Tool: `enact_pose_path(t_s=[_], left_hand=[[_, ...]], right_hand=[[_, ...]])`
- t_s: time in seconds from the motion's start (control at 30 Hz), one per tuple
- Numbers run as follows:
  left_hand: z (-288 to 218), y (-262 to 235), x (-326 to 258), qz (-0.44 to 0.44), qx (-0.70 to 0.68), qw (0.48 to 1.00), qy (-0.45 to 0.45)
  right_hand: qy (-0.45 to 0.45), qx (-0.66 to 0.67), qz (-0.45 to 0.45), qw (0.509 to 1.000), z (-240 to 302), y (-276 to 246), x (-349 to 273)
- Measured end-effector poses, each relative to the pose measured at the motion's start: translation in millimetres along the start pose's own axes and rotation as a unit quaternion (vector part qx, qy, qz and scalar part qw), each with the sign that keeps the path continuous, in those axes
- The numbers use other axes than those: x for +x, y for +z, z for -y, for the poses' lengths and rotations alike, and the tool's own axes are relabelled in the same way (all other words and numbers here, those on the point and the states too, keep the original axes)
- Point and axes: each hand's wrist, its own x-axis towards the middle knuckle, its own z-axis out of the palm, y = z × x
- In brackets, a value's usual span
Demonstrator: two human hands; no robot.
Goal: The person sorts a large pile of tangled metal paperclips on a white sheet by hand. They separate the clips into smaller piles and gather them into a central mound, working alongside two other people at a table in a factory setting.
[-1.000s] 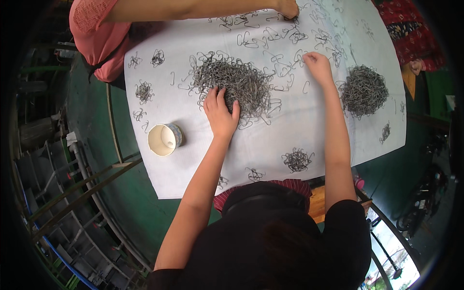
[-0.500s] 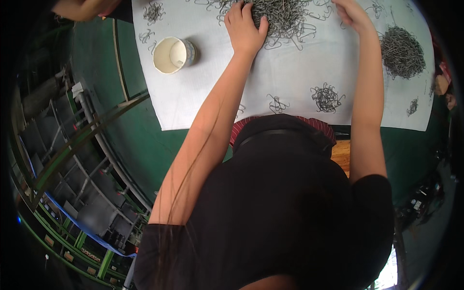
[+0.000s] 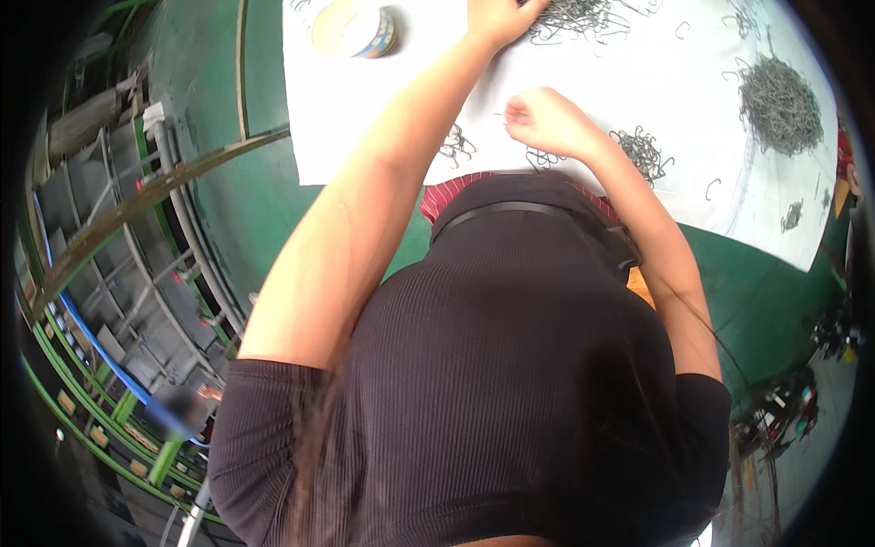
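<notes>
My left hand (image 3: 503, 18) rests at the near left edge of a big pile of grey bent-wire hooks (image 3: 583, 20). Its thumb stretches out beside the hooks; the other fingers are cut off by the top of the picture. Over the white sheet close to my body, my right hand (image 3: 551, 126) is slightly blurred with its fingers curled in. A thin dark wire end, seemingly of a hook, pokes out at its fingertips. Small heaps of hooks lie around it: one to the left (image 3: 456, 146), one just beneath (image 3: 544, 159) and one to the right (image 3: 642, 155).
A pale round tub (image 3: 372, 35) stands at the far left of the white sheet (image 3: 383, 109). On the right lies a dense hook pile (image 3: 780, 105), with a little cluster (image 3: 791, 216) nearer me. The green tabletop (image 3: 264, 196) shows past the sheet. Metal racks (image 3: 137, 237) stand left.
My right hand has come from the far right of the sheet toward my body and the small heaps, its fingers now curled. My view has shifted, so the tub and left hand sit higher.
</notes>
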Motion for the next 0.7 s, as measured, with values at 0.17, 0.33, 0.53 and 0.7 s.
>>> enact_pose_path(t_s=[0.17,0.33,0.53,0.7], left_hand=[[9.6,-4.4,2.2,0.069,0.031,0.994,0.081],[19.2,-9.9,-10.3,0.048,0.038,0.994,0.089],[2.4,-12.2,-2.9,0.056,0.056,0.992,0.096],[3.9,-7.1,-7.5,0.051,0.038,0.995,0.080]], right_hand=[[-0.084,-0.062,0.005,0.994,30.8,15.2,31.1],[-0.028,0.050,0.023,0.998,-13.9,-44.6,-5.0],[0.080,0.416,-0.090,0.901,-99.4,-79.3,-105.5],[0.155,0.296,-0.220,0.917,-116.1,-38.6,-134.6]])
